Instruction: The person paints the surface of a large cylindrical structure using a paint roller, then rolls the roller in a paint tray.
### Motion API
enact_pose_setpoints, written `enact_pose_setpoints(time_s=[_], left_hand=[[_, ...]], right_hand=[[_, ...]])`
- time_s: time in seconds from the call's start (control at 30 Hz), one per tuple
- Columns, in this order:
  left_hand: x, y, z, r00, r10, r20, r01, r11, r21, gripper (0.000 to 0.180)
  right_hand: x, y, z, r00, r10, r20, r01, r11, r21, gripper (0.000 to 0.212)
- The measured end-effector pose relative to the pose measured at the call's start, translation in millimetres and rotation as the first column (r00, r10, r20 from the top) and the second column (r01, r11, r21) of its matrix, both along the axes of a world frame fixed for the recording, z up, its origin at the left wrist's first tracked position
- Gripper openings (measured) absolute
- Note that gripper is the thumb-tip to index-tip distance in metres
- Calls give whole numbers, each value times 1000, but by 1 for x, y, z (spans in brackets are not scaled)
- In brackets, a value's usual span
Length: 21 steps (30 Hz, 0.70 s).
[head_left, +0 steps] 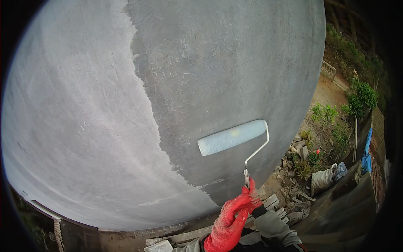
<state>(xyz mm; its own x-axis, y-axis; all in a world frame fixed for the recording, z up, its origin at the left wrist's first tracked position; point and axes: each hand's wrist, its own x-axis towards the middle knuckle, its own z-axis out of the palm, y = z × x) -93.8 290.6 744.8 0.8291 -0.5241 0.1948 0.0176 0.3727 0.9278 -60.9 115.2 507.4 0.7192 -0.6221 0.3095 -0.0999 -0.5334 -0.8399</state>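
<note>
The red glove (230, 222) hides the roller's handle (248, 181), and the picture's lower edge cuts off the forearm (268, 235).

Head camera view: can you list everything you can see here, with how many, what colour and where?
wall: one, bare grey cracked plaster on the right part, paler whitish coat on the left part, fills most of the view
paint roller: one, pale blue sleeve on a white wire frame, lying against the grey part of the wall
rubble: a heap, grey and tan stones, on the ground right of the wall
plants: several, green, along the right side
sack: one, whitish, on the ground at lower right
blue sheet: one, blue, far right edge
boards: a few, pale, below the wall foot
hand: one seen, in a red glove with a grey sleeve, gripping the roller handle; which hand it is cannot be told
</note>
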Motion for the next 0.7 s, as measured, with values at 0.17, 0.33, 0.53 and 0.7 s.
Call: enact_pose_setpoints(time_s=[0.17,0.33,0.53,0.7], left_hand=[[-3,-21,2,995,46,93,-55,993,102,30],[-3,-35,11,989,139,58,-143,987,68,27],[-1,-47,2,974,226,32,-228,971,69,24],[-7,-63,-25,965,242,-100,-235,969,76,25]], right_hand=[[-2,-3,8,987,68,144,-100,968,230,52],[46,-16,216,880,180,439,-451,606,655,34],[68,-49,196,931,129,340,-326,712,622,21],[1,-46,-31,993,98,-64,-72,944,323,28]])
